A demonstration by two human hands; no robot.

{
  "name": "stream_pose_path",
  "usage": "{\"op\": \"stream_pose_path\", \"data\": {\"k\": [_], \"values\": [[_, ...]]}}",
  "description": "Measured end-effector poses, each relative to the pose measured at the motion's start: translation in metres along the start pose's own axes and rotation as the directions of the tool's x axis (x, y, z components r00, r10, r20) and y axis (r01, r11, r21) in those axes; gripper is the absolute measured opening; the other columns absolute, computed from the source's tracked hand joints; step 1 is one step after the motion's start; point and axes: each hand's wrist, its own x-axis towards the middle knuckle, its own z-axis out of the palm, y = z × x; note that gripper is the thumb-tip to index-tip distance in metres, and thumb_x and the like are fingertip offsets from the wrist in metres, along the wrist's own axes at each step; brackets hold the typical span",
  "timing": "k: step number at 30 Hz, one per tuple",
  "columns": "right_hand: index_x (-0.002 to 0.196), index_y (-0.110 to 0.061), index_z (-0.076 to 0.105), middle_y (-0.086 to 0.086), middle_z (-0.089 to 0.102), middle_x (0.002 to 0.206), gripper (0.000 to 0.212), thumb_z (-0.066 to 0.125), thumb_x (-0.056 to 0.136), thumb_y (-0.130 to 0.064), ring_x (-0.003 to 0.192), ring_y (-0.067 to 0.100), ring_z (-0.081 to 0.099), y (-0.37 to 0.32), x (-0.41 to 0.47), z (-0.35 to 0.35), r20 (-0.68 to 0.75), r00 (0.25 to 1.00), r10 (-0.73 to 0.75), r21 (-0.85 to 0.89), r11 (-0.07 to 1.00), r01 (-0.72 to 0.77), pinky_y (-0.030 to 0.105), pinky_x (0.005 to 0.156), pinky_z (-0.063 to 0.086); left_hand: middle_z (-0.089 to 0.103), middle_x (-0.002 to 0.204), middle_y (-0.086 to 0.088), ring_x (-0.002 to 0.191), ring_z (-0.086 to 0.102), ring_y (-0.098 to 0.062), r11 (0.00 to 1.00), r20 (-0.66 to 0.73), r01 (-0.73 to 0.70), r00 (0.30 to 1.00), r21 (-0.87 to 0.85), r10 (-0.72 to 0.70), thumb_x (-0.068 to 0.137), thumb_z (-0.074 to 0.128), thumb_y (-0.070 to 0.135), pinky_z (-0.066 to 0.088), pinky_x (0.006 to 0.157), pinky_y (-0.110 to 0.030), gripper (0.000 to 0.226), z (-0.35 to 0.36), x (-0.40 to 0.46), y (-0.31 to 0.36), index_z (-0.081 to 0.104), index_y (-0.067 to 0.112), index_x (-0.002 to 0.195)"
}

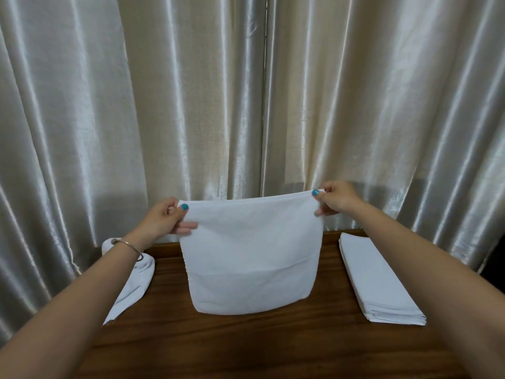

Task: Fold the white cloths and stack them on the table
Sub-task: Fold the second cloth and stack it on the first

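Note:
A white cloth hangs folded in half above the middle of the wooden table. My left hand pinches its top left corner and my right hand pinches its top right corner, so the top edge is stretched between them. The cloth's lower edge reaches down to the tabletop. On the right side of the table lies a neat stack of folded white cloths. A heap of unfolded white cloths lies at the table's left edge, partly hidden behind my left forearm.
A shiny silver-beige curtain hangs close behind the table and fills the background. The table's left edge falls under the crumpled heap, and its right edge runs just beyond the folded stack.

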Motion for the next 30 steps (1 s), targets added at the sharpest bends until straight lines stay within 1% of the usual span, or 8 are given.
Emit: {"op": "stream_pose_path", "data": {"k": [5,10,14,18,21,24,26,30], "values": [[0.089,-0.008,0.065,0.011,0.067,0.092,0.013,0.060,0.094,-0.018,0.072,0.013,0.064,0.028,0.007,0.031,-0.077,0.997,-0.007,-0.020,1.000,0.006,0.029,0.075,0.053,0.064,0.095,-0.021,0.101,0.067,-0.025,0.986,-0.065,0.029,0.997,-0.165,-0.040,0.096,0.050,0.014,0.057,0.075,-0.024,0.021,0.018,0.022,-0.034,0.038,0.012,0.079],[0.064,-0.019,0.048,-0.001,0.048,0.066,0.031,0.062,0.092,-0.018,0.060,0.011,0.042,0.032,0.008,0.033,-0.118,0.989,-0.084,-0.108,0.992,0.072,0.025,0.051,0.031,0.049,0.084,-0.016,0.107,0.058,-0.030,0.984,-0.135,-0.104,0.987,-0.146,0.085,0.096,0.049,0.011,0.046,0.102,-0.043,0.028,0.020,0.028,-0.032,0.037,0.014,0.071],[0.070,-0.014,0.051,0.001,0.050,0.069,0.026,0.058,0.094,-0.021,0.062,0.014,0.045,0.046,-0.004,0.038,-0.085,0.991,-0.099,-0.113,0.990,0.089,0.026,0.052,0.033,0.047,0.083,-0.012,0.096,0.059,-0.022,0.989,-0.126,-0.135,0.984,-0.061,0.126,0.095,0.051,0.011,0.049,0.095,-0.033,0.023,0.015,0.010,-0.045,0.040,0.011,0.075],[0.084,-0.008,0.061,0.009,0.059,0.085,0.013,0.062,0.092,-0.018,0.080,0.020,0.052,0.079,-0.026,0.044,0.146,0.989,-0.016,-0.139,0.990,0.037,0.031,0.073,0.040,0.034,0.066,-0.001,0.064,0.046,-0.008,0.992,-0.080,-0.058,0.995,0.108,0.067,0.093,0.057,0.012,0.049,0.069,-0.016,0.033,0.020,-0.024,-0.081,0.037,0.015,0.067],[0.085,-0.006,0.062,0.009,0.058,0.087,0.011,0.060,0.093,-0.014,0.085,0.021,0.052,0.105,-0.048,0.055,0.295,0.951,0.090,-0.235,0.972,-0.019,0.030,0.077,0.040,0.033,0.066,-0.002,0.062,0.041,-0.011,0.977,0.053,0.038,0.997,0.210,-0.050,0.095,0.054,0.014,0.041,0.058,-0.008,0.032,0.027,-0.052,-0.112,0.035,0.014,0.068],[0.085,-0.006,0.062,0.010,0.057,0.087,0.012,0.054,0.094,-0.006,0.073,0.017,0.056,0.132,-0.068,0.066,0.444,0.839,0.315,-0.295,0.935,-0.196,0.024,0.063,0.045,0.052,0.085,-0.011,0.082,0.065,-0.009,0.936,0.258,0.351,0.904,0.003,-0.340,0.095,0.051,0.011,0.054,0.061,-0.010,0.012,0.028,-0.075,-0.150,0.046,0.007,0.086],[0.088,-0.009,0.061,0.010,0.060,0.096,0.018,0.048,0.095,0.001,0.072,0.010,0.067,0.147,-0.077,0.070,0.573,0.658,0.488,-0.325,0.873,-0.365,0.018,0.050,0.044,0.061,0.116,-0.016,0.106,0.066,-0.024,0.791,0.378,0.598,0.767,-0.127,-0.518,0.095,0.051,0.010,0.060,0.075,-0.027,0.016,0.030,-0.088,-0.168,0.051,0.004,0.110],[0.117,-0.006,0.056,0.010,0.054,0.127,0.024,0.051,0.094,0.000,0.102,0.017,0.071,0.173,-0.088,0.084,0.640,0.446,0.625,-0.415,0.770,-0.485,0.020,0.062,0.046,0.064,0.121,-0.018,0.106,0.067,-0.030,0.670,0.462,0.734,0.635,-0.111,-0.619,0.094,0.054,0.010,0.058,0.083,-0.036,0.020,0.031,-0.107,-0.195,0.054,0.009,0.114]]}}
